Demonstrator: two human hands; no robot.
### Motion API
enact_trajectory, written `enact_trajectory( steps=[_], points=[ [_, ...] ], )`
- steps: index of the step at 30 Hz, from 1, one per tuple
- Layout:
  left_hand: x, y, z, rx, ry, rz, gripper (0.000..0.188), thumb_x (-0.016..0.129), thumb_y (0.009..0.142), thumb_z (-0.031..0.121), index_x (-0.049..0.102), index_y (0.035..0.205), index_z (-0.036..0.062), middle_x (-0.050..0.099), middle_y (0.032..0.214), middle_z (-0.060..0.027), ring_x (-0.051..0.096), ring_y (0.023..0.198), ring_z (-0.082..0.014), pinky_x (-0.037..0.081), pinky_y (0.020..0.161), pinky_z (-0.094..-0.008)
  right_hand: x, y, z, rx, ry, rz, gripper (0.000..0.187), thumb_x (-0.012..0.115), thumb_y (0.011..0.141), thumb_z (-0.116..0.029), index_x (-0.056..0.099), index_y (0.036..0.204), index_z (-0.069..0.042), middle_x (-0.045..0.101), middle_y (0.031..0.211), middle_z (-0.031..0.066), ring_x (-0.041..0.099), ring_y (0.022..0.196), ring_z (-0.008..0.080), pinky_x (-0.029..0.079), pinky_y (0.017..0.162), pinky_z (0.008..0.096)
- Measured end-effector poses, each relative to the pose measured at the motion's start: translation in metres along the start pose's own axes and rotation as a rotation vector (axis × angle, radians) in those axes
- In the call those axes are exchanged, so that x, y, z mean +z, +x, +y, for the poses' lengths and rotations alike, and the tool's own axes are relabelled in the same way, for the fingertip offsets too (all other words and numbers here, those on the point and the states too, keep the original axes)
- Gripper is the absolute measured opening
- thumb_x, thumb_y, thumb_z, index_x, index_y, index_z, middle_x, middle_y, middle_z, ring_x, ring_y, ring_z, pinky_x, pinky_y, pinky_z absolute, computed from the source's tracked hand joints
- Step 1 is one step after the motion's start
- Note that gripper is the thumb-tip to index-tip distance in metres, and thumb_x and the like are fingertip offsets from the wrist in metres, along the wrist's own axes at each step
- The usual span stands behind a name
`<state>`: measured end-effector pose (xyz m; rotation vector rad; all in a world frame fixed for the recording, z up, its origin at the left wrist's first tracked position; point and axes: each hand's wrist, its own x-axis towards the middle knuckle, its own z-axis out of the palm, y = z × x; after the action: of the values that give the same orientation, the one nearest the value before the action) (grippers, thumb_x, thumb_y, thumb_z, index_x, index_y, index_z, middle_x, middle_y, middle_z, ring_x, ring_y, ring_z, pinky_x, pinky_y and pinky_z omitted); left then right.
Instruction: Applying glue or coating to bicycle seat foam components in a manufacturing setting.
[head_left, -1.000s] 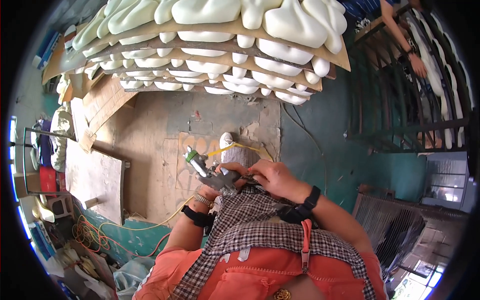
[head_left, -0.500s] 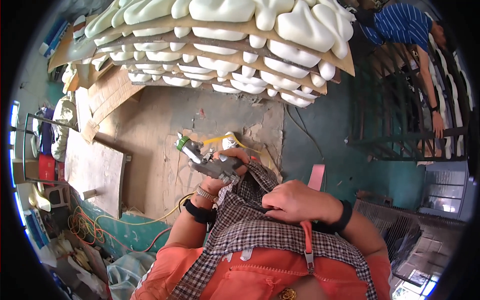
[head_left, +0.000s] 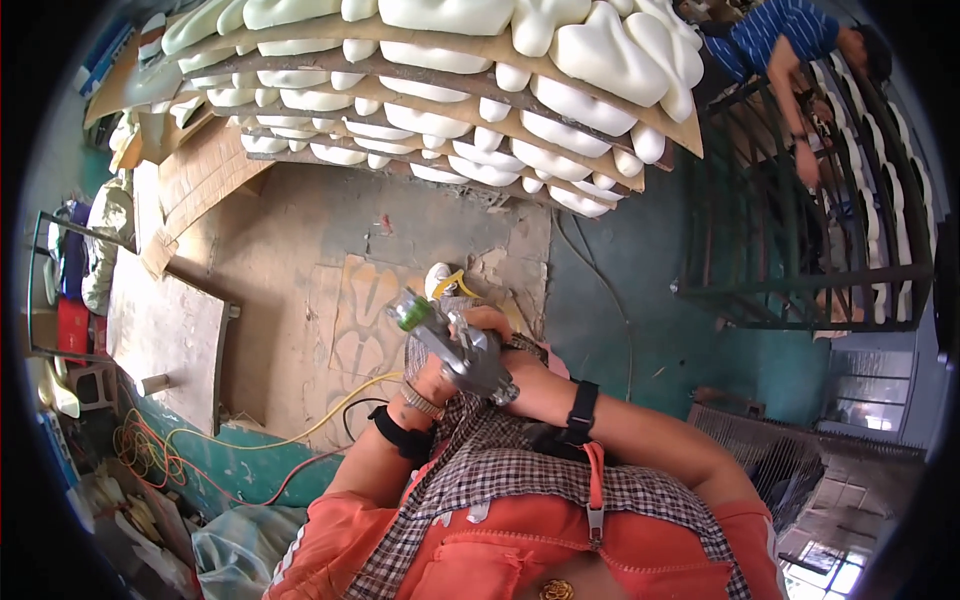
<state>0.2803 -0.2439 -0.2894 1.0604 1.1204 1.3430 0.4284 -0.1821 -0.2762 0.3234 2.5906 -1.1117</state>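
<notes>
My left hand (head_left: 488, 322), with a watch at its wrist, grips a grey metal spray gun (head_left: 462, 358) with a green ring at one end. The gun is held in front of my checked apron (head_left: 560, 470). My right hand (head_left: 528, 378) reaches across the apron to just behind the gun, under my left hand. Its fingers are hidden by the gun, so their hold cannot be made out. A yellow strap or hose (head_left: 452, 281) shows beyond my left hand, by a white shoe (head_left: 437, 274).
Ahead stands a stack of boards (head_left: 590, 85) bearing white moulded pieces. At right, a person (head_left: 775, 40) in a striped shirt leans over a dark metal rack (head_left: 800, 290). A tilted board (head_left: 165, 340) and coiled hoses (head_left: 150, 447) are at left. Flattened cardboard (head_left: 290, 240) covers part of the floor.
My right hand has moved left and forward from the apron to behind the spray gun. The gun has shifted right and nearer. The other person's arm has moved back along the rack.
</notes>
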Motion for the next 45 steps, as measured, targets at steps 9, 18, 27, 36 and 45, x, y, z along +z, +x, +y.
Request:
enact_trajectory(
  steps=[9, 18, 27, 36, 45],
  points=[
    [0.004, -0.002, -0.008, -0.063, -0.106, 0.056, 0.021, 0.066, 0.067, 0.011, 0.062, 0.087, 0.0047, 0.060, 0.085, -0.0011, 0.055, 0.077, -0.0099, 0.044, 0.067, -0.0229, 0.003, -0.027, -0.007, 0.512, 1.029, 0.276, 0.031, 0.039, 0.082, -0.003, 0.060, 0.104, 0.003, 0.063, 0.098, 0.0101, 0.057, 0.094, 0.0178, 0.043, 0.086, 0.0289],
    [0.031, 0.004, 0.001, -0.051, -0.173, -0.067, 0.020, 0.065, 0.068, 0.012, 0.062, 0.086, 0.0043, 0.061, 0.087, -0.0037, 0.057, 0.082, -0.0145, 0.046, 0.075, -0.0273, 0.018, -0.006, 0.029, 0.263, 0.420, -0.044, 0.032, 0.045, 0.087, -0.013, 0.058, 0.114, -0.004, 0.060, 0.111, 0.0147, 0.056, 0.104, 0.0229, 0.042, 0.090, 0.0302],
    [0.017, 0.002, -0.010, -0.104, -0.105, 0.026, 0.021, 0.063, 0.065, 0.003, 0.062, 0.085, 0.0036, 0.062, 0.088, -0.0039, 0.059, 0.085, -0.0148, 0.048, 0.078, -0.0282, -0.013, 0.008, -0.007, 0.565, 0.740, -0.167, 0.039, 0.042, 0.092, -0.019, 0.047, 0.128, -0.007, 0.048, 0.131, 0.0089, 0.043, 0.122, 0.0163, 0.035, 0.100, 0.0281],
    [0.022, 0.012, -0.005, -0.120, -0.112, 0.035, 0.020, 0.061, 0.065, -0.001, 0.062, 0.084, 0.0027, 0.064, 0.086, -0.0044, 0.061, 0.086, -0.0147, 0.049, 0.080, -0.0286, -0.029, -0.014, 0.000, 0.226, 0.511, -0.164, 0.029, 0.045, 0.082, -0.009, 0.060, 0.106, -0.002, 0.062, 0.104, 0.0182, 0.058, 0.099, 0.0296, 0.045, 0.086, 0.0349],
    [0.021, 0.017, 0.000, -0.101, -0.048, 0.045, 0.018, 0.059, 0.066, -0.001, 0.061, 0.083, 0.0034, 0.063, 0.084, -0.0044, 0.058, 0.080, -0.0133, 0.048, 0.074, -0.0264, -0.034, -0.036, -0.020, -0.030, -0.254, 0.066, 0.012, 0.055, 0.069, -0.009, 0.064, 0.070, 0.000, 0.063, 0.075, 0.0149, 0.063, 0.071, 0.0278, 0.052, 0.064, 0.0386]
  ],
)
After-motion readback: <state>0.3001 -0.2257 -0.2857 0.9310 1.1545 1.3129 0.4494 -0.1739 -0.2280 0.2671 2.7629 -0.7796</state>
